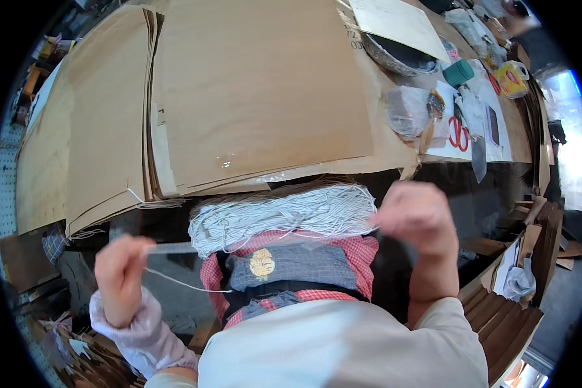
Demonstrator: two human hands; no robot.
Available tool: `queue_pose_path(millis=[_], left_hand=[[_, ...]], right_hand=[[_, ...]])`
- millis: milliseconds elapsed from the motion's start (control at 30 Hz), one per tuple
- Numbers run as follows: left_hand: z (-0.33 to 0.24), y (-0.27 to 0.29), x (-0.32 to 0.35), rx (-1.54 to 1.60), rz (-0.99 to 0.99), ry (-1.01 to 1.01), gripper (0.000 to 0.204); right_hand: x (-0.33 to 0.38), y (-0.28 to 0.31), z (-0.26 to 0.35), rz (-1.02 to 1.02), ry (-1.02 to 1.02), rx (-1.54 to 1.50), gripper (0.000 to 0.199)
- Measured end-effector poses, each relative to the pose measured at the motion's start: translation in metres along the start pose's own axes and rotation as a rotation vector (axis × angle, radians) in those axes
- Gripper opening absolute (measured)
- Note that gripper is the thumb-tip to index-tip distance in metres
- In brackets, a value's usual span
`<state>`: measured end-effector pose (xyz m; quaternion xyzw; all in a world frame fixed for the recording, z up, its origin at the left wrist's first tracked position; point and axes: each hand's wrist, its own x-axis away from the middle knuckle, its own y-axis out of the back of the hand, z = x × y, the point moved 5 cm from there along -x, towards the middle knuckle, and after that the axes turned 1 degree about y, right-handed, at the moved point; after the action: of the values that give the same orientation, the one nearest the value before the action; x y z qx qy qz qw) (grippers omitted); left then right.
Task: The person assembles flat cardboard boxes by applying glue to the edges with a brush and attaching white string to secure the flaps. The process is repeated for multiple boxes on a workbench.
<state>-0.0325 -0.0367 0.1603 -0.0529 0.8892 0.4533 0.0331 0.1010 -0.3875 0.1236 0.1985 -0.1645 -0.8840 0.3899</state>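
A thick bundle of white string (284, 210) lies across my lap, against the table's near edge. My left hand (121, 275) is closed at the left, pinching a white string (184, 282) whose loose length hangs toward my waist. From that hand a pale, motion-blurred strand (174, 248) runs to the right, in front of the bundle. My right hand (420, 216), raised by the bundle's right end, has its fingers pressed together on string; it is smeared by motion, so the exact grip is hard to see.
Stacked brown paper sheets (258, 84) cover the table, with a folded stack (110, 110) at left. At right lie red-handled scissors (458, 134), a knife blade (478, 158), a phone (493, 125), a dark bowl (394, 55) and a green-lidded container (458, 73). Cardboard (498, 323) stands lower right.
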Motion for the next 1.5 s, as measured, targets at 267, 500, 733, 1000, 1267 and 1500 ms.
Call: queue_pose_path(millis=[267,500,733,1000,1267,1500], left_hand=[[0.088,-0.115,-0.085,0.178,-0.038,0.070,0.008],[0.107,-0.131,-0.079,0.110,-0.152,0.138,0.009],[0.065,-0.125,-0.074,-0.447,-0.343,-0.208,0.019],[0.071,-0.143,-0.070,-0.091,-0.202,-0.196,0.030],[0.067,-0.123,-0.084,0.049,0.149,-0.140,0.037],[0.094,-0.136,-0.095,-0.077,-0.078,0.203,0.013]], right_hand=[[-0.023,0.032,-0.150,-0.289,-0.482,0.256,0.012],[-0.013,0.024,-0.187,-0.293,-0.584,0.211,0.011],[-0.022,0.010,-0.165,-0.286,-0.643,-0.253,0.025],[-0.023,0.003,-0.145,-0.758,-0.218,0.455,0.027],[-0.040,-0.008,-0.145,-0.188,-0.056,0.334,0.007],[-0.053,-0.011,-0.162,-0.341,-0.401,0.535,0.017]])
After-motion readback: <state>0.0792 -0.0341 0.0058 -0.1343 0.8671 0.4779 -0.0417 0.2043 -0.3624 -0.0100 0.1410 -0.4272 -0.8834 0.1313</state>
